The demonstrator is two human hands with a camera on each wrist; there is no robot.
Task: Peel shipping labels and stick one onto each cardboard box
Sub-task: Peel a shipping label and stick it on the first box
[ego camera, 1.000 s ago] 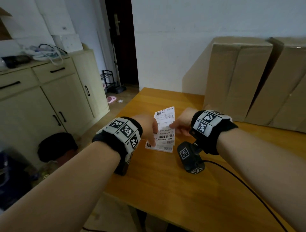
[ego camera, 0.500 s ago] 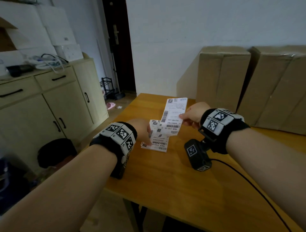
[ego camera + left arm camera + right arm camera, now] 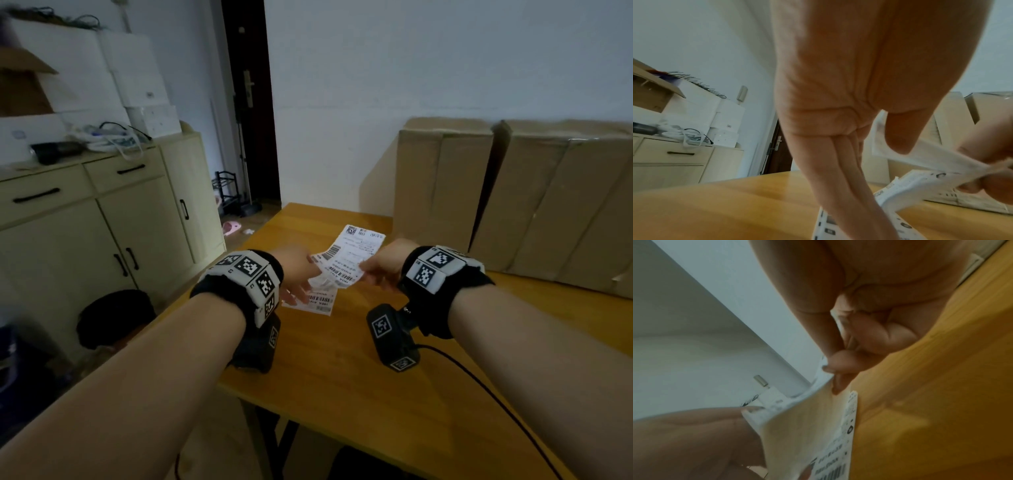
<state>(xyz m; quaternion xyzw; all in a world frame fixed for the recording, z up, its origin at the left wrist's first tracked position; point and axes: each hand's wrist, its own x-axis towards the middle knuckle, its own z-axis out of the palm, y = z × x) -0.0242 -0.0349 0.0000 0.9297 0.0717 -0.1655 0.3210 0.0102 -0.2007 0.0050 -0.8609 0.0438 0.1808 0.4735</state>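
1. The right hand (image 3: 383, 263) pinches the near end of a raised shipping label (image 3: 352, 253) at frame centre.
2. The left hand (image 3: 298, 274), fingers straight, presses the label stack (image 3: 320, 301) onto the wooden table (image 3: 342, 377); its thumb touches the raised label.
3. Two cardboard boxes (image 3: 442, 185) stand at the right, on the table's far side.
4. A pale cabinet (image 3: 102, 219) fills the left.

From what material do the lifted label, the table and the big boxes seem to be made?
Lifted label: thin paper, probably matte; it bends between the right hand and left hand.
Table: wood or wood-look laminate, yellowish with a slight sheen.
Boxes: brown cardboard, matte, with visible flap seams.
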